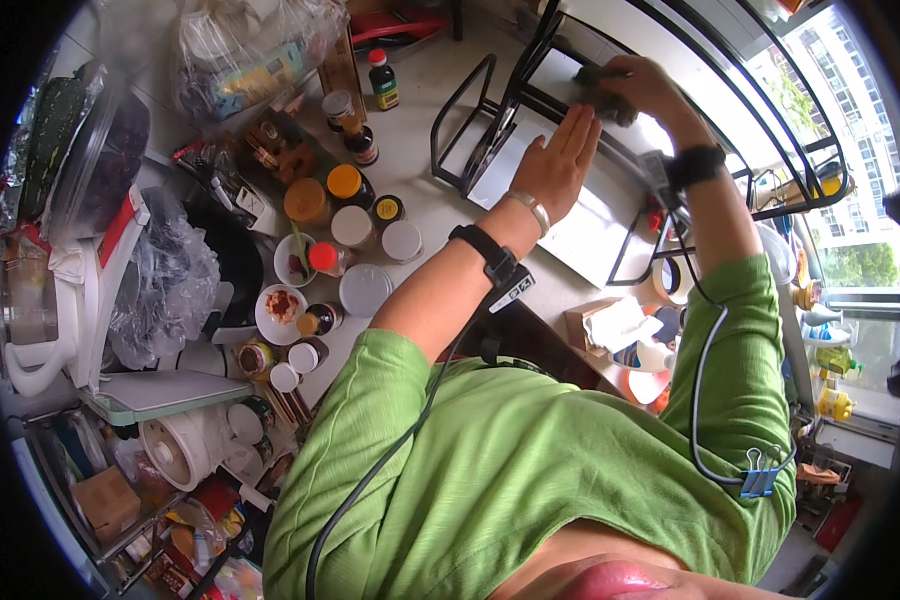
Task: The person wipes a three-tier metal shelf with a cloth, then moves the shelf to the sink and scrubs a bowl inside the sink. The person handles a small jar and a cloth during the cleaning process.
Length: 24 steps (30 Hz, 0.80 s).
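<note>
My left hand (559, 165) reaches over the lower part of a black metal rack (495, 142), fingers stretched out and nothing in its grasp. Whether its fingertips touch the rack's rail cannot be made out. Farther up, my right hand (641, 84) grips a dark grey-green cleaning cloth or scouring pad (613, 105), blurred and partly covered by the fingers. The pad is at the rack's crossbar. Under the rack lies a white panel (581, 229) with bright glare on it. Black straps with cabled devices are on both wrists.
Several jars and sauce bottles (352, 225) crowd the white counter (427, 82) at left, beside a bowl with red sauce remains (281, 313). A red-capped bottle (383, 79) stands farther back. A tissue box (607, 326) is at the right, near the window (859, 247).
</note>
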Tool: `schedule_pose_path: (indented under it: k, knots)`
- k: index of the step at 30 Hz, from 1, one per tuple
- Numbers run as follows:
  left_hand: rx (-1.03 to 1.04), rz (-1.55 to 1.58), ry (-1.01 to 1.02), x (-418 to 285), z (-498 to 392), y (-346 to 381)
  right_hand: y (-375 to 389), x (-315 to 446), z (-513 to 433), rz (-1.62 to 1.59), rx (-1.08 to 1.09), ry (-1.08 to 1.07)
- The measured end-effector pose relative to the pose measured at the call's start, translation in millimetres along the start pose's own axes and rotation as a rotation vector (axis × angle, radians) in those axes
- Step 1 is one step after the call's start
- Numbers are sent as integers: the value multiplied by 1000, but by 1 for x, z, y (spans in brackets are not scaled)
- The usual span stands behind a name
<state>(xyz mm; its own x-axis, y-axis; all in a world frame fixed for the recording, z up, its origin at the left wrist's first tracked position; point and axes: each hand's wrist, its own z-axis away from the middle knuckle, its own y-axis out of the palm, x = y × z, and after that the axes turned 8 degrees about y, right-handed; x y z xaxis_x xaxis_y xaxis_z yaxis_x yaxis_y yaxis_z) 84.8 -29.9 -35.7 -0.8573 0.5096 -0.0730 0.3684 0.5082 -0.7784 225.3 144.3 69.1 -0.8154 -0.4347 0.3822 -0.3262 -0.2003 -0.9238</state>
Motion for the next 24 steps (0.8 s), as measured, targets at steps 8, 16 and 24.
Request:
schedule_pose_path:
  k: [8, 16, 24]
  knots:
    - [-269, 575, -189, -16, 20, -16, 7, 26, 117, -1146, -313, 164]
    - [-134, 1139, -407, -59, 39, -9, 51, 28, 156, -1736, -272, 230]
    - [-329, 1320, -407, -57, 34, -9, 84, 25, 179, -1994, -222, 339]
